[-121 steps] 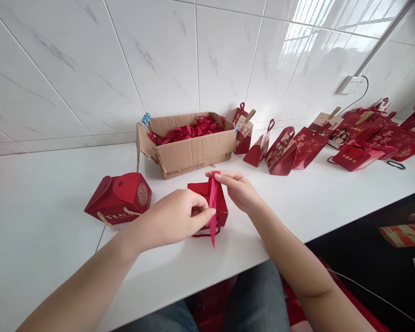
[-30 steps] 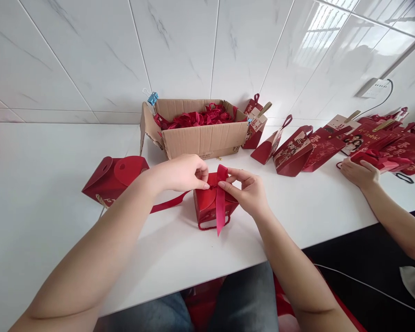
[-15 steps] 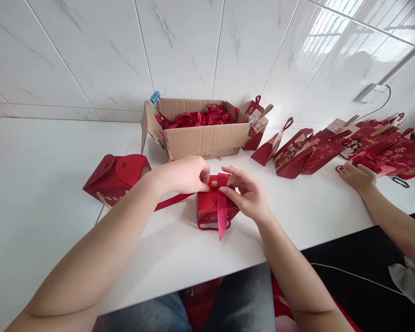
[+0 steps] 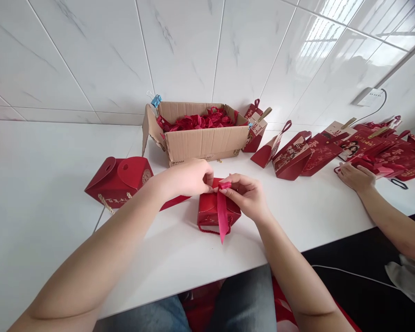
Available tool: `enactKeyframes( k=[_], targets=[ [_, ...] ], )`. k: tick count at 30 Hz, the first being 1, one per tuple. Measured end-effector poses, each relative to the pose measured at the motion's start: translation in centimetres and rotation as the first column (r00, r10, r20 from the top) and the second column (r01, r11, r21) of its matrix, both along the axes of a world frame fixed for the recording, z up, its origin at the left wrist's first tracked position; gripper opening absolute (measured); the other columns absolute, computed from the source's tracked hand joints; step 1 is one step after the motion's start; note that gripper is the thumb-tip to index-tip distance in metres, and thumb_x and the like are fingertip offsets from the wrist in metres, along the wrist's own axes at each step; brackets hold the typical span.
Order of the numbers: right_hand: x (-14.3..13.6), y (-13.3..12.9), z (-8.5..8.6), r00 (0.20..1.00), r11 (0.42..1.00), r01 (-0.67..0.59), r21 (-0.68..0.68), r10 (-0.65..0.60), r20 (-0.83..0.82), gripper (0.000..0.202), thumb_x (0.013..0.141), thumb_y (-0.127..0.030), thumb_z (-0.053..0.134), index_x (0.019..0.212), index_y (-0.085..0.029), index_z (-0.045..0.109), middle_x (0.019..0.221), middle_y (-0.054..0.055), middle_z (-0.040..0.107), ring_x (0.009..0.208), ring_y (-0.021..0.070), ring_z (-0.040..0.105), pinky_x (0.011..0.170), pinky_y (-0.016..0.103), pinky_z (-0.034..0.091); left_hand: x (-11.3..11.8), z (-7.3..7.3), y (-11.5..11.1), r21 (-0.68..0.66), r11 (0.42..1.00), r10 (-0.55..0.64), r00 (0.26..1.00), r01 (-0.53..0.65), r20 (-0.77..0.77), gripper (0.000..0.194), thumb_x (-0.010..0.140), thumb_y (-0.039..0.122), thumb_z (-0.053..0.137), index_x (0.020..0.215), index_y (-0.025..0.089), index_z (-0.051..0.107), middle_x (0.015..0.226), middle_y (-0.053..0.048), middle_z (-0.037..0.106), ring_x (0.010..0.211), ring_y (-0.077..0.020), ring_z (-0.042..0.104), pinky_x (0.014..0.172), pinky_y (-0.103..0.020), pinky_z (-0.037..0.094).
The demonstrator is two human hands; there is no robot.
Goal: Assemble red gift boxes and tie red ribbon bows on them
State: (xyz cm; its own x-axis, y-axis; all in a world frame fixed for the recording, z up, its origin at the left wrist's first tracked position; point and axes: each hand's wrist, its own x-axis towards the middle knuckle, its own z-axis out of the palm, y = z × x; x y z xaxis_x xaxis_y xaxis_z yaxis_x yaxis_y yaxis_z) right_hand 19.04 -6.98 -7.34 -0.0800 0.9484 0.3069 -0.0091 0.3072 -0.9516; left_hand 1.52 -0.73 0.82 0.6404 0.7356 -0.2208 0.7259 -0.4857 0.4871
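Observation:
A small red gift box (image 4: 210, 210) with a red rope handle stands on the white table in front of me. One end of a red ribbon (image 4: 222, 216) hangs down its front, and another stretch runs off to the left beneath my forearm. My right hand (image 4: 245, 191) pinches a folded part of the ribbon above the box lid. Fingers closed, my left hand (image 4: 196, 177) grips the ribbon at the top of the box; its fingertips are partly hidden.
A cardboard box (image 4: 207, 143) of red ribbons stands behind. To the left is a larger red box (image 4: 120, 180) with rope handles. Several red gift boxes (image 4: 292, 157) line the right side, where another person's hand (image 4: 357, 177) touches one.
The ribbon loop that stood up above the lid is now folded down between my right fingers. My right fingers have closed in more. The view has shifted slightly.

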Motion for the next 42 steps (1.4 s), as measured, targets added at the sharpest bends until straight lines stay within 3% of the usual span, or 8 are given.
enactKeyframes(
  k=[6,13,19,23,29,35,40,42],
  targets=[
    [-0.1,-0.1,0.6,0.998,0.997,-0.003,-0.083,-0.002,-0.061,0.020,0.077,-0.035,0.073,0.092,-0.024,0.066,0.091,0.002,0.072,0.086,0.0174,0.071,0.083,0.034,0.059,0.4,-0.2,-0.6,0.155,0.986,-0.061,0.998,0.055,0.035,0.011,0.080,0.031,0.050,0.076,0.023,0.057,0.083,-0.003,0.065,0.071,-0.0200,0.059,0.054,-0.028,0.036],
    [0.1,0.0,0.9,0.997,0.984,0.056,-0.167,-0.063,-0.038,0.025,0.072,-0.035,0.077,0.089,-0.022,0.063,0.085,0.002,0.072,0.081,0.0169,0.070,0.079,0.034,0.059,-1.2,1.6,-0.8,0.002,0.994,0.104,0.985,-0.105,-0.139,0.030,0.073,0.053,0.059,0.081,0.024,0.059,0.071,-0.002,0.062,0.049,-0.0155,0.048,0.046,-0.029,0.030],
    [-0.2,-0.2,1.2,0.994,0.970,0.101,-0.219,-0.106,-0.009,0.020,0.070,-0.037,0.076,0.076,-0.020,0.068,0.077,0.004,0.074,0.070,0.0187,0.070,0.063,0.032,0.057,-2.3,3.1,-2.3,0.270,0.950,-0.173,0.984,0.156,0.038,0.018,0.084,0.031,0.051,0.070,0.024,0.061,0.076,-0.001,0.064,0.073,-0.0188,0.058,0.061,-0.029,0.038],
    [-0.3,-0.3,1.6,0.993,0.967,0.113,-0.230,-0.104,0.051,0.016,0.068,-0.032,0.076,0.077,-0.019,0.072,0.078,0.005,0.075,0.071,0.0203,0.070,0.062,0.032,0.057,-0.9,2.8,-3.3,0.265,0.923,-0.320,0.939,0.280,0.123,0.022,0.088,0.023,0.045,0.076,0.023,0.063,0.079,0.001,0.065,0.070,-0.0145,0.057,0.058,-0.026,0.038],
    [0.2,-0.6,1.5,0.984,0.998,0.025,-0.057,-0.014,0.176,0.010,0.079,-0.024,0.064,0.080,-0.020,0.073,0.087,0.004,0.072,0.078,0.0161,0.066,0.068,0.028,0.053,0.6,1.2,-1.3,0.372,0.927,-0.170,0.929,0.038,0.329,0.019,0.088,0.025,0.050,0.080,0.020,0.066,0.071,0.001,0.066,0.061,-0.0118,0.055,0.054,-0.025,0.039],
    [-0.2,-0.6,1.1,0.996,0.994,0.004,-0.106,0.006,0.093,0.014,0.076,-0.032,0.071,0.079,-0.018,0.069,0.078,0.003,0.070,0.072,0.0154,0.066,0.065,0.028,0.054,1.2,-0.4,0.4,0.413,0.910,-0.199,0.912,0.037,0.358,0.015,0.085,0.027,0.056,0.086,0.021,0.070,0.084,-0.001,0.066,0.069,-0.0128,0.058,0.060,-0.025,0.042],
    [-0.6,-0.4,0.8,0.995,0.988,0.017,-0.152,-0.032,-0.098,0.025,0.075,-0.025,0.074,0.088,-0.022,0.053,0.077,-0.002,0.069,0.074,0.0145,0.070,0.071,0.029,0.058,1.1,-0.5,0.5,0.588,0.738,0.035,0.889,-0.332,0.457,0.021,0.080,0.030,0.063,0.096,0.018,0.062,0.093,-0.005,0.060,0.077,-0.0163,0.055,0.066,-0.028,0.042],
    [-0.6,-0.5,0.7,0.990,0.988,0.000,-0.152,-0.022,-0.143,0.030,0.076,-0.025,0.074,0.088,-0.024,0.046,0.076,-0.004,0.068,0.071,0.0137,0.070,0.070,0.029,0.059,0.6,0.2,0.4,0.428,0.852,0.125,0.912,-0.301,0.391,0.023,0.082,0.041,0.060,0.082,0.018,0.061,0.075,-0.002,0.059,0.065,-0.0145,0.052,0.058,-0.027,0.040]
  ],
)
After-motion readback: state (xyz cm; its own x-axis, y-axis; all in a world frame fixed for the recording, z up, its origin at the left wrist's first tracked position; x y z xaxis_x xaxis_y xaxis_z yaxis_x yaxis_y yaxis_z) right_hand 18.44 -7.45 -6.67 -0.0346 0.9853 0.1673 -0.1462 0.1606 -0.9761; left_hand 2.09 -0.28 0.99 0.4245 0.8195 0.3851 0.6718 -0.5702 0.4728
